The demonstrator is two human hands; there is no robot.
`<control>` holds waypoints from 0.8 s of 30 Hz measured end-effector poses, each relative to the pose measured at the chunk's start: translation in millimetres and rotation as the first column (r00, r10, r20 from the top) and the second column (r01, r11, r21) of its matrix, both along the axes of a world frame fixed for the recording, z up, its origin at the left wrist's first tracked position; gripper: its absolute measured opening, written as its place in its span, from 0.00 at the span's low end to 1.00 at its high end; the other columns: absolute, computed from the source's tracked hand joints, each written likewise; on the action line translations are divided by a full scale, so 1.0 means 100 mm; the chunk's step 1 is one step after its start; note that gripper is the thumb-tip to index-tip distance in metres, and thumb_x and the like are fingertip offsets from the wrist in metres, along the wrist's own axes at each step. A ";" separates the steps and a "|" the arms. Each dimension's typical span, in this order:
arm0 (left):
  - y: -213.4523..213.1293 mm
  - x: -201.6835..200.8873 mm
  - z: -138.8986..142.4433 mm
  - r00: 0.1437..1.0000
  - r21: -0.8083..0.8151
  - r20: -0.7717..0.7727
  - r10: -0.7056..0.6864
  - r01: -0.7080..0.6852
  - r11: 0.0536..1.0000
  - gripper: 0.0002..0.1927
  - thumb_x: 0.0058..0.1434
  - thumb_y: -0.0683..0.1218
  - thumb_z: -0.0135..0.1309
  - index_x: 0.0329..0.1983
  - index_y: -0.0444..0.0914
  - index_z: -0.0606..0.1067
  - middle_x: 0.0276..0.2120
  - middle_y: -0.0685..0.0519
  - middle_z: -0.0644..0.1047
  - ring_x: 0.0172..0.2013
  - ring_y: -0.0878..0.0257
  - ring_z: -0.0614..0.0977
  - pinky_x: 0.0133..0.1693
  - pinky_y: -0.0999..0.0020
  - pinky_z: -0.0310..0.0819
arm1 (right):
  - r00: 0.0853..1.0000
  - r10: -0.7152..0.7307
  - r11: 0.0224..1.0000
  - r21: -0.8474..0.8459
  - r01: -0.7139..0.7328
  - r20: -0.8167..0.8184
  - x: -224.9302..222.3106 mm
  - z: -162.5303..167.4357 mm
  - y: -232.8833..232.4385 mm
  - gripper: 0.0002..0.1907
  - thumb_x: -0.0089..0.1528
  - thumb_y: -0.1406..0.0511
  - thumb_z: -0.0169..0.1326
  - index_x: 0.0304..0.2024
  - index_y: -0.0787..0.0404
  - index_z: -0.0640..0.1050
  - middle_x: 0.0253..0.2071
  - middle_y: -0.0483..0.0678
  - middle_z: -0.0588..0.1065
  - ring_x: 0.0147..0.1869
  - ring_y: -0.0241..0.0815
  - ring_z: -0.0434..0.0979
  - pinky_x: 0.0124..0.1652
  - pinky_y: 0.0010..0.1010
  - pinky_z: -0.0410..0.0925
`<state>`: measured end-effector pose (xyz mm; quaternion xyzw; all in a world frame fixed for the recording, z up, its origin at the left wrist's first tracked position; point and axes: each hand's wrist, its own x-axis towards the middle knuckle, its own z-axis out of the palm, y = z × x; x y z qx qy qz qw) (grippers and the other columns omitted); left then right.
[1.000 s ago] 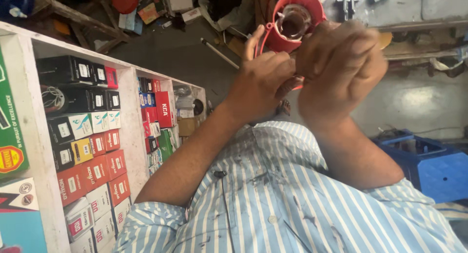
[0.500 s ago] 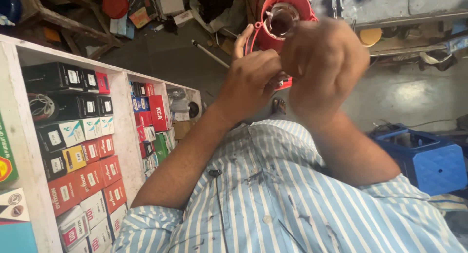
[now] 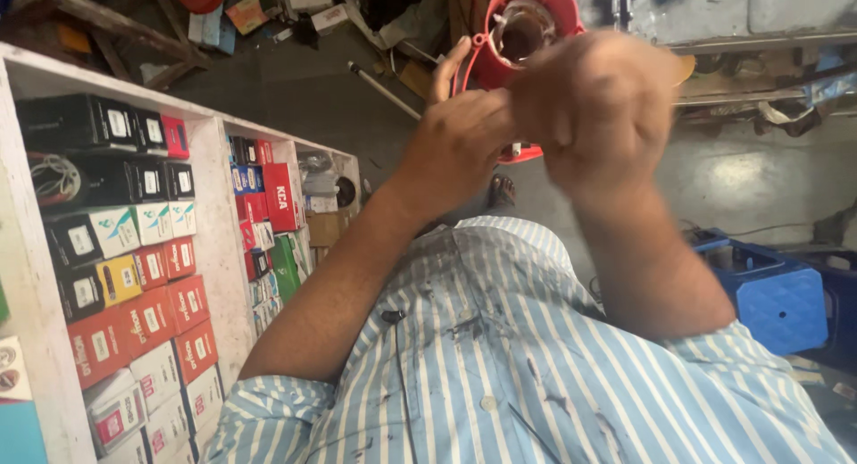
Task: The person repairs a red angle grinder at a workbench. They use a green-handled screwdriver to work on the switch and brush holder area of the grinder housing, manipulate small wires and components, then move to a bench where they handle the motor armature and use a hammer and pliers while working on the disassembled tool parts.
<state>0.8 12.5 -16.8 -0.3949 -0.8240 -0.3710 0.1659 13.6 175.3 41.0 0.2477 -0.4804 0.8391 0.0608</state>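
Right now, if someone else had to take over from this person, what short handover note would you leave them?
Left hand: grips the red housing from the side, raised in front of the chest.
Right hand: closed against the housing's front, blurred; what it pinches can't be seen.
Housing: open end with a glassy insert faces the camera.
Nearby: shelf of boxes on the left, blue crate on the right.
Done or left: cannot tell.

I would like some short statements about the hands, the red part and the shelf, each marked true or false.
1. Both hands are on the red round part. True: the left hand and the right hand meet on it.
2. The red part lies on the floor. False: it is held up in front of the striped shirt.
3. The white shelf holds many small boxes. True.
4. The crate is green. False: it is blue.
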 end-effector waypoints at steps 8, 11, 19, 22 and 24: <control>0.00 -0.01 -0.05 0.999 0.117 0.025 -0.045 0.042 0.992 0.15 0.60 0.38 0.60 0.50 0.40 0.76 0.40 0.54 0.80 0.42 0.57 0.82 0.72 0.37 0.48 | 0.704 0.708 0.675 0.347 -0.651 -0.057 -0.52 0.58 0.11 0.26 0.76 0.59 0.47 0.22 0.59 0.62 0.19 0.46 0.63 0.20 0.40 0.61 0.25 0.39 0.57; 0.00 0.01 -0.07 0.997 0.046 0.079 -0.027 0.023 0.999 0.14 0.59 0.42 0.65 0.47 0.40 0.77 0.36 0.53 0.79 0.40 0.56 0.82 0.72 0.36 0.49 | 0.676 0.737 0.635 0.327 -0.700 0.015 -0.52 0.28 0.31 0.28 0.76 0.58 0.47 0.22 0.59 0.61 0.18 0.45 0.62 0.20 0.38 0.60 0.24 0.36 0.55; 0.01 0.01 -0.11 1.000 0.097 0.017 -0.006 0.004 0.995 0.10 0.58 0.39 0.61 0.44 0.41 0.79 0.38 0.56 0.82 0.38 0.59 0.83 0.71 0.37 0.52 | 0.938 -0.327 0.927 0.154 0.343 -0.117 0.03 0.08 -0.15 0.28 0.78 0.51 0.44 0.32 0.66 0.61 0.20 0.50 0.60 0.18 0.38 0.56 0.20 0.29 0.53; -0.01 0.02 0.02 0.999 0.121 0.034 0.024 -0.028 0.992 0.10 0.65 0.40 0.59 0.49 0.39 0.76 0.42 0.55 0.81 0.43 0.59 0.84 0.71 0.40 0.53 | 0.951 -0.267 0.941 0.171 0.292 -0.156 0.05 0.09 -0.09 0.27 0.77 0.48 0.41 0.37 0.64 0.62 0.22 0.49 0.62 0.19 0.36 0.57 0.22 0.26 0.54; -0.04 0.10 0.21 0.991 0.208 0.070 0.112 -0.124 0.970 0.09 0.75 0.39 0.55 0.56 0.40 0.74 0.50 0.55 0.80 0.53 0.59 0.84 0.73 0.49 0.57 | 0.961 -0.164 0.934 0.278 0.224 -0.220 0.05 0.03 0.02 0.26 0.76 0.47 0.40 0.42 0.65 0.63 0.27 0.49 0.65 0.24 0.36 0.60 0.28 0.25 0.58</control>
